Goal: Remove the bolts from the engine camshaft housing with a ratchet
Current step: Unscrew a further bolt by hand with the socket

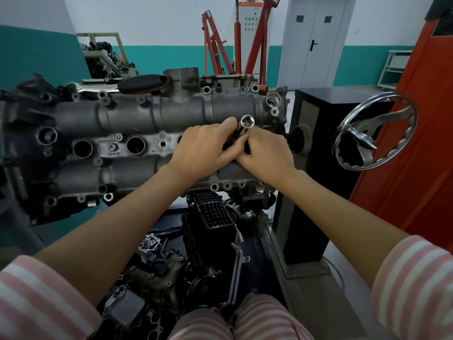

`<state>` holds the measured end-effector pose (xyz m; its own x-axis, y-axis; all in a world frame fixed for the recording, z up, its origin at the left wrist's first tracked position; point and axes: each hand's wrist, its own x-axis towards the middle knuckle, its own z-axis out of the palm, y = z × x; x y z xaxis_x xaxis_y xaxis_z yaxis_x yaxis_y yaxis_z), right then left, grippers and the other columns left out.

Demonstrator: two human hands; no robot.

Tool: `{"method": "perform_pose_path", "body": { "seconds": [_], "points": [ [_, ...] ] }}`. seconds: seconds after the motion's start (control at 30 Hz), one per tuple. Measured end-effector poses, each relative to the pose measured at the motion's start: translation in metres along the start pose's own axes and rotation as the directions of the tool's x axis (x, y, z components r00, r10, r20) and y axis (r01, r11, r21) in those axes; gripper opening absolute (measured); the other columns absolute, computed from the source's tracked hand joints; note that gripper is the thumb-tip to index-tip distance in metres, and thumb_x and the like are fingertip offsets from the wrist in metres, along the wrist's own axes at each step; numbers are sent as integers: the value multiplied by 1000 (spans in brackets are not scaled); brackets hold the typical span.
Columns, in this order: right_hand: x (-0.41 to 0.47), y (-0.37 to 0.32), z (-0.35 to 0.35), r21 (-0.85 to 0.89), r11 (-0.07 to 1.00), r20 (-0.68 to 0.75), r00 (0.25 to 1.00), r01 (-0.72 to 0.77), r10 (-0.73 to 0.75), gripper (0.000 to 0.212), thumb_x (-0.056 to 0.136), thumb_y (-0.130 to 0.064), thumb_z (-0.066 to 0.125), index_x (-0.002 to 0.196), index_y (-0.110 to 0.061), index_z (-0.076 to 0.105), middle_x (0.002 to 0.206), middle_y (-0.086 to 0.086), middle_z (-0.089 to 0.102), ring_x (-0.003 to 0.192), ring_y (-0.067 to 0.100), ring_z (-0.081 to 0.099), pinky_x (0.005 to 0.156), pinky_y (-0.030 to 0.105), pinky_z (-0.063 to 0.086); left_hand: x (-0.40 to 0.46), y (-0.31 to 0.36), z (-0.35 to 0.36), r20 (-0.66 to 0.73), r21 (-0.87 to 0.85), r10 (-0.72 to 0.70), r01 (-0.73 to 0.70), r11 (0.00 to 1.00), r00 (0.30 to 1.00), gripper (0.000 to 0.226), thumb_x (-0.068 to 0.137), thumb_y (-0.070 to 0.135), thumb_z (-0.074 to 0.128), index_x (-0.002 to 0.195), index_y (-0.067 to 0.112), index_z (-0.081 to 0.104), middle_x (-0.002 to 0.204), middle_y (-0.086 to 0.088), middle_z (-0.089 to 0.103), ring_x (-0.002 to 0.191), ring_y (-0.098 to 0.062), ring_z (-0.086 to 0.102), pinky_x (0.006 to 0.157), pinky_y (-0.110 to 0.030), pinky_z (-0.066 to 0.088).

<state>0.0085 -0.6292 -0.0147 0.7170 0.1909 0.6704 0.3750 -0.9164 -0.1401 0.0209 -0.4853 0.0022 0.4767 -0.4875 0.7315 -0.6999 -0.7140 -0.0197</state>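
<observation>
Left hand (201, 149) and right hand (266, 153) meet over the right part of the housing (137, 114), fingers of both curled round a dark tool (241, 137); its chrome socket (247, 121) points up, open end showing, just beyond the fingertips. Both forearms reach forward from striped sleeves (36, 298). A VW badge (162, 136) is cast in the housing left of the hands; other cast characters are illegible. A handwheel (375, 131) stands at right.
</observation>
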Motion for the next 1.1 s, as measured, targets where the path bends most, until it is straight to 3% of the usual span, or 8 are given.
{"method": "perform_pose_path", "body": {
  "seconds": [0.1,0.2,0.33,0.5,0.63,0.73,0.97,1.1],
  "points": [
    [0,0,0,-14,1000,1,1000,14,-14,27,87,-35,46,95,-10,50,76,1,60,63,19,56,55,33,44,1,1,-1,-3,-17,-6,6,1000,1000,52,85,49,26,89,4,53,58,-2,55,50,-25,52,45,-33,39],
    [1,1,0,-31,1000,14,1000,3,-2,25,87,-37,46,90,-13,50,73,-1,57,62,17,52,51,29,37,1,2,0,-8,-33,1,-2,999,1000,42,86,44,32,84,7,51,55,5,46,47,-27,51,44,-30,36],
    [0,-1,-3,-7,1000,7,1000,-6,6,21,87,-40,50,73,-24,44,67,-10,47,61,10,42,47,19,22,1,-1,1,0,-33,-19,19,999,1000,57,87,52,26,78,6,58,55,-4,56,50,-26,54,47,-33,40],
    [-2,-3,-3,49,999,-66,998,20,-17,19,87,-29,55,76,-15,61,72,0,64,64,16,52,48,26,22,1,-3,1,33,-18,-27,28,999,999,65,87,59,24,71,6,59,55,-3,54,52,-23,53,50,-32,36],
    [-3,-4,-2,41,999,-52,998,22,-20,15,87,-30,55,75,-21,51,66,-6,51,62,10,42,47,19,22,0,-3,1,28,21,15,-16,1000,999,59,90,55,26,65,8,51,53,-1,47,48,-20,44,49,-29,29],
    [-2,-3,-1,27,1000,-30,1000,3,-2,19,88,-34,51,78,-23,41,69,-8,45,62,10,42,49,26,24,0,-3,1,22,22,23,-24,999,999,56,94,51,33,70,6,54,55,-5,54,49,-24,51,48,-30,31],
    [1,0,1,-29,1000,3,1000,-1,1,25,88,-39,47,84,-14,50,73,-5,53,64,13,49,56,29,38,-1,2,-1,-5,-5,-7,7,1000,1000,48,85,47,27,78,7,52,56,3,48,49,-24,51,47,-28,31],
    [2,1,1,-31,999,-4,1000,11,-11,22,87,-39,48,76,-19,45,70,-6,52,62,11,45,49,27,30,-1,1,-1,-23,-26,6,-7,1000,1000,42,86,45,30,76,8,49,55,3,46,48,-25,51,46,-29,31]
  ]
}}
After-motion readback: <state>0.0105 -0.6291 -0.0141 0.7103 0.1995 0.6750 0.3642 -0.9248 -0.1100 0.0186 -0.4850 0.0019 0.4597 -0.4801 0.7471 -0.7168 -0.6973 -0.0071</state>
